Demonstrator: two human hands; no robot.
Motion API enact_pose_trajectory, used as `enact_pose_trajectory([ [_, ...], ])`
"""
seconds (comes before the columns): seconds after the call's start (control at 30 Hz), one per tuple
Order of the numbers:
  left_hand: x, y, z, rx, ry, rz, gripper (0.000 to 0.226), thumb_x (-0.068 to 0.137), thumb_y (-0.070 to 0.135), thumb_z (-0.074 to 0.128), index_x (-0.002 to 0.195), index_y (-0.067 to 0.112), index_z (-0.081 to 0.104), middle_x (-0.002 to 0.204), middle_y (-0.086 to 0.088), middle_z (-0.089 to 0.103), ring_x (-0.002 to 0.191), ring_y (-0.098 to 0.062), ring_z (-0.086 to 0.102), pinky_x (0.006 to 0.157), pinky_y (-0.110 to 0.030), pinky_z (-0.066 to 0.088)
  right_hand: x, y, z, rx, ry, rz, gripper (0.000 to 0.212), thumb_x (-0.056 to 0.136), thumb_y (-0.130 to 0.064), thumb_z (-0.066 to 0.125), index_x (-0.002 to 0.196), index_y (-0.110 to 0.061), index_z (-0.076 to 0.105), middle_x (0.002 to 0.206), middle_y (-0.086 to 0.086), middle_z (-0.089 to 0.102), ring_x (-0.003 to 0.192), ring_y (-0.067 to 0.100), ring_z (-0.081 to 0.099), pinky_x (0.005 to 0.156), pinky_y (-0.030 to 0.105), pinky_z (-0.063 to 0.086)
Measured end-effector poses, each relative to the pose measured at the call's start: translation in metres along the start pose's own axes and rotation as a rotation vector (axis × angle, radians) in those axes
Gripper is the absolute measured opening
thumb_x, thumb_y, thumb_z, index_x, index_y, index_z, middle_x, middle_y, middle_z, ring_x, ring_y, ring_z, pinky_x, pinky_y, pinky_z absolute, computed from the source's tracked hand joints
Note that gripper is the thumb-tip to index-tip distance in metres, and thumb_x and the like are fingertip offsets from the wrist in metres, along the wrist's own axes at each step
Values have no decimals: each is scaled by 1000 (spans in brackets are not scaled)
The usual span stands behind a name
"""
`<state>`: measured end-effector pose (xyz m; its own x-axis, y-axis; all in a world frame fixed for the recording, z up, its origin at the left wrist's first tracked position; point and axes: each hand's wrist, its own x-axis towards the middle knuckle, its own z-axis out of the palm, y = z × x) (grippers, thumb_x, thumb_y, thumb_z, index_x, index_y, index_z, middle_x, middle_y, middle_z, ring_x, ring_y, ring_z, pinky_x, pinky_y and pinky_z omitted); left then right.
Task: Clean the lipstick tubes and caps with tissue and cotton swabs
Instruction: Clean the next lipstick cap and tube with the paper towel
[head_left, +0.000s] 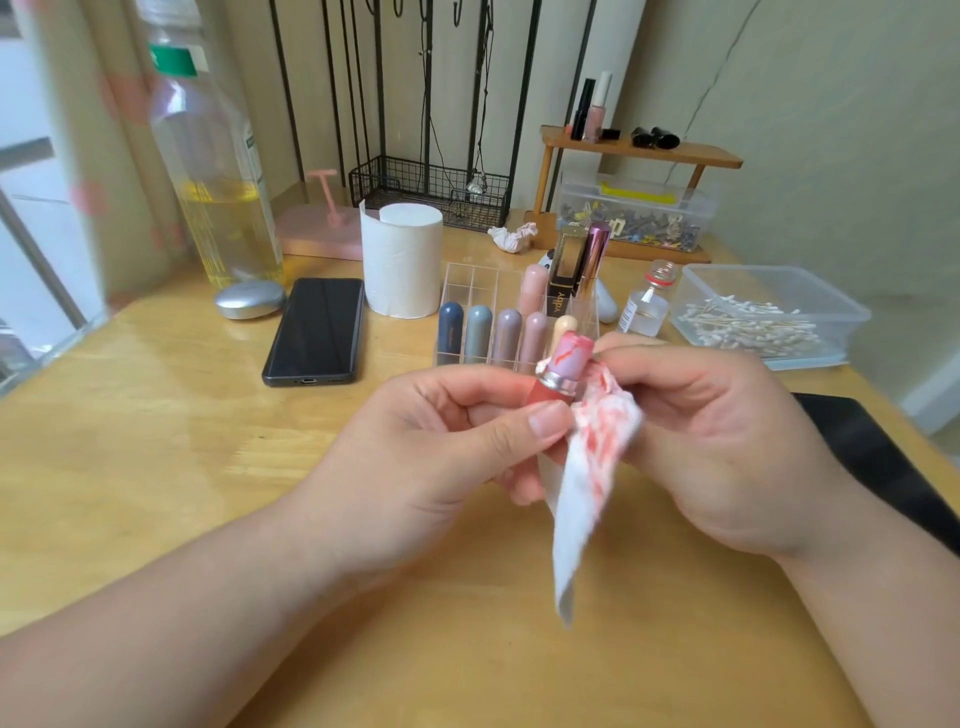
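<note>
I'm gripping the lipstick tube (563, 369) in my left hand (441, 441), right hand (727, 441) pinching the stained tissue (587, 467); black tube (563, 280) at 12 o'clock showing "ydby"

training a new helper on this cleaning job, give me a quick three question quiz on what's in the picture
1. True or false: the left hand holds the lipstick tube.
2. The tissue pinched by the right hand is: A spotless white, B smeared red, C soaked blue.
3. Fill in: the cotton swabs lie in a clear plastic ____.

Key: 1 true; 2 B; 3 box.
</note>
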<state>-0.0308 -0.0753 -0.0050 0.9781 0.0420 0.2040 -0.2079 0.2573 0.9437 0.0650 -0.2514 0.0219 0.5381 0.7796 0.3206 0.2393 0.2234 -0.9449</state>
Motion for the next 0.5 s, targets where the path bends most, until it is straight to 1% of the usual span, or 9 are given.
enact_pose_trajectory([
  [0.03, 0, 0, 0, 15, 9, 5, 21, 82, 20, 80, 96, 5, 77, 81, -17, 72, 61, -24, 57, 62, -28, 51, 0, -1, -3, 19, -17, 45, 15, 88, 9, 57, 100, 10, 66, 97, 32, 60, 88, 46, 65, 79, 59, 53],
  [0.07, 0, 1, 0, 36, 19, 9, 19, 82, 21, 79, 94, 6, 77, 81, -17, 72, 60, -23, 57, 62, -27, 51, -1, -2, -6, 75, -22, 95, 20, 90, 11, 49, 102, 12, 65, 98, 34, 60, 91, 50, 63, 85, 65, 50],
  [0.1, -1, 2, 0, 54, 24, 9, 18, 81, 21, 76, 92, 8, 78, 81, -18, 73, 59, -23, 57, 62, -27, 51, -2, -4, -6, 132, -28, 112, 24, 91, 11, 42, 103, 14, 63, 98, 33, 60, 92, 48, 64, 89, 61, 52],
  [0.13, -1, 3, 0, 68, 23, 8, 16, 80, 21, 74, 90, 9, 78, 82, -19, 73, 59, -22, 57, 62, -26, 51, -2, -6, -4, 233, -43, 138, 25, 94, 7, 40, 100, 13, 63, 96, 31, 60, 90, 42, 66, 87, 50, 56],
  [0.2, -2, 4, 1, 87, 2, 8, 12, 81, 18, 72, 88, 9, 78, 81, -18, 74, 58, -22, 58, 62, -24, 51, -3, -4, -2, 274, -34, 132, 21, 95, -9, 53, 98, 2, 71, 91, 24, 64, 83, 32, 68, 79, 37, 57],
  [0.27, -2, 4, 0, 102, -39, 1, 10, 85, 17, 72, 89, 10, 78, 81, -16, 74, 58, -21, 58, 61, -21, 50, -1, 2, -1, 157, -19, 85, 22, 83, -25, 75, 98, -10, 76, 86, 19, 69, 76, 33, 66, 74, 44, 53],
  [0.37, -1, 3, -2, 115, -119, -23, 10, 88, 22, 74, 92, 14, 78, 80, -12, 73, 62, -22, 58, 64, -23, 49, 1, 8, 2, 129, -17, 93, 31, 73, -37, 83, 96, -16, 78, 81, 29, 59, 69, 39, 49, 69, 55, 37],
  [0.43, -2, 2, -2, 121, -144, -48, 8, 85, 23, 76, 89, 17, 78, 78, -7, 73, 68, -26, 59, 67, -24, 51, 1, 9, 4, 128, 13, 114, 34, 68, -44, 85, 92, -20, 80, 81, 23, 60, 71, 35, 46, 61, 47, 37],
  [0.5, -2, 0, -1, 122, -128, -31, 7, 79, 23, 79, 84, 18, 78, 76, -3, 73, 69, -20, 61, 65, -22, 51, 0, 8, 7, 108, 19, 122, 34, 66, -45, 86, 90, -21, 80, 81, 11, 66, 73, 31, 49, 61, 38, 39],
])
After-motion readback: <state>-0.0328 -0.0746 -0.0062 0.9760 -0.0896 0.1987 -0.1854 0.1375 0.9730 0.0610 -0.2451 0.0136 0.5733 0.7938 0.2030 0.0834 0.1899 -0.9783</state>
